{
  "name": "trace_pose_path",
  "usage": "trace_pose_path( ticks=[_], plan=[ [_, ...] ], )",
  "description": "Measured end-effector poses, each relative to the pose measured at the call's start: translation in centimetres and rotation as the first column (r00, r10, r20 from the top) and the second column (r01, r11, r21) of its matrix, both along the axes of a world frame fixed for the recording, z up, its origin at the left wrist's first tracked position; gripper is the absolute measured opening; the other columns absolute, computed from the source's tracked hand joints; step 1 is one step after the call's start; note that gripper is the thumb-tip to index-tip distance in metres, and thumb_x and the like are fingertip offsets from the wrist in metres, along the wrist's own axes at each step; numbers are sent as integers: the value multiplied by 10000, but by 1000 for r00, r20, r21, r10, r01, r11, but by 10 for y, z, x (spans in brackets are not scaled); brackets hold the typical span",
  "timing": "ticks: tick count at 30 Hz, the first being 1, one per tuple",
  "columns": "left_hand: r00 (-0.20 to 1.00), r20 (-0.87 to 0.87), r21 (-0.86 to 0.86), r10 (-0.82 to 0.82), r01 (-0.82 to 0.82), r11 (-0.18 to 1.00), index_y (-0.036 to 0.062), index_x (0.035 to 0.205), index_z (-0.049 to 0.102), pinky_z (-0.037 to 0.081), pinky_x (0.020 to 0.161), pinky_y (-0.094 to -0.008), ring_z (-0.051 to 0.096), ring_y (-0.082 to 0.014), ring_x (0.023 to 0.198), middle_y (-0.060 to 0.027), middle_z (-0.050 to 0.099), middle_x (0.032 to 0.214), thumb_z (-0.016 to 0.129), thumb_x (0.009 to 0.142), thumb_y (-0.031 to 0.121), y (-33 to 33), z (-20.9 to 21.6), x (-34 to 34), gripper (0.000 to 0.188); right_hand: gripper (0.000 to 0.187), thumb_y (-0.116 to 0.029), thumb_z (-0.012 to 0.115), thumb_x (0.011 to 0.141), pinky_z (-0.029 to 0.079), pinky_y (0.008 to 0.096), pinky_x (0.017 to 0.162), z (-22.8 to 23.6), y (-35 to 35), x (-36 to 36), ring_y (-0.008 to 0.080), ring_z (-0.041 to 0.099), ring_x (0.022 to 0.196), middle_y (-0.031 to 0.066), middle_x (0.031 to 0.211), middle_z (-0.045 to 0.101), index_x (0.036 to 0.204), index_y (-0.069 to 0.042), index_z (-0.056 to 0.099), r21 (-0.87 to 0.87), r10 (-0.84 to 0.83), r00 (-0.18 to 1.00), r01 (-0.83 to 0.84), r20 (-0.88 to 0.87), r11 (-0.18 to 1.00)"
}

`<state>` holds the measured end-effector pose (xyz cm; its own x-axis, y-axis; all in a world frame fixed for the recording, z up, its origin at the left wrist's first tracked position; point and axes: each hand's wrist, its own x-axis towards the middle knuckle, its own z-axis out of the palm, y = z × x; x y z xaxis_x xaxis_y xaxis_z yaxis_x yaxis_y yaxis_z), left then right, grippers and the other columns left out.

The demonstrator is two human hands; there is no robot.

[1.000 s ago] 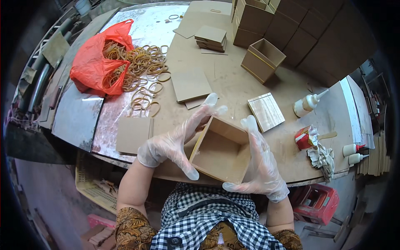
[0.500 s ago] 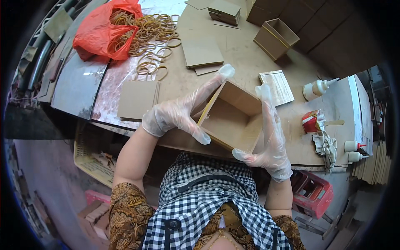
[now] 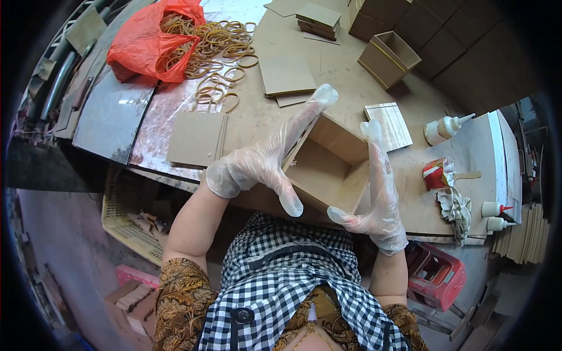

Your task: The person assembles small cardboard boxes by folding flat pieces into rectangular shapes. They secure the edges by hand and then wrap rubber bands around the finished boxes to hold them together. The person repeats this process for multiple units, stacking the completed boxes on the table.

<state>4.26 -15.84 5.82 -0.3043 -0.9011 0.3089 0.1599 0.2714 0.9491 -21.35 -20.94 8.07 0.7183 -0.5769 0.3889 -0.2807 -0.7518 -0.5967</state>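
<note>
An open-topped brown fibreboard box [image 3: 324, 171] stands at the table's near edge, turned at an angle, its inside facing up. Both my hands wear thin clear gloves and press the box between them. My left hand [image 3: 272, 153] lies along its left wall, fingers long and straight, thumb over the near left corner. Along the right wall runs my right hand [image 3: 379, 187], its thumb at the near corner. Beyond the box lies a small pale wood-grained panel [image 3: 389, 124]. The outer faces under my palms are hidden.
Rubber bands [image 3: 225, 50] spill from a red plastic bag [image 3: 137, 50]. Flat board pieces [image 3: 196, 137] and a board stack [image 3: 287, 75] lie left and ahead. A banded box [image 3: 389, 58], glue bottle [image 3: 448, 128], red tub [image 3: 438, 174] and rag [image 3: 455, 212] stand right.
My left hand has shifted slightly right and its thumb has moved lower, covering the yellow strip seen earlier on the left wall. The right hand and the box have hardly moved.
</note>
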Motion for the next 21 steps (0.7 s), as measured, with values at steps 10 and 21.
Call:
trace_pose_path(
  ticks=[10,21],
  plan=[
    [996,61,130,64,-71,989,76,1600,38,74,1234,-348,43,-213,1534,-102,40,1674,967,499,247,8,1,-5,1451,1458,-297,957,494,294,450,1186,-16,15,16,286,288,1467,135,1638,140,1590,-43,30,636,-148,895,-175,421,752],
    [949,316,110,11,-48,993,65,1596,32,91,1239,-357,51,-217,1532,-110,56,1671,980,485,249,5,19,3,1472,1384,-434,953,552,238,426,1205,-8,5,2,334,225,1500,197,1636,166,1579,-19,123,279,3,974,-67,227,958]
  ],
)
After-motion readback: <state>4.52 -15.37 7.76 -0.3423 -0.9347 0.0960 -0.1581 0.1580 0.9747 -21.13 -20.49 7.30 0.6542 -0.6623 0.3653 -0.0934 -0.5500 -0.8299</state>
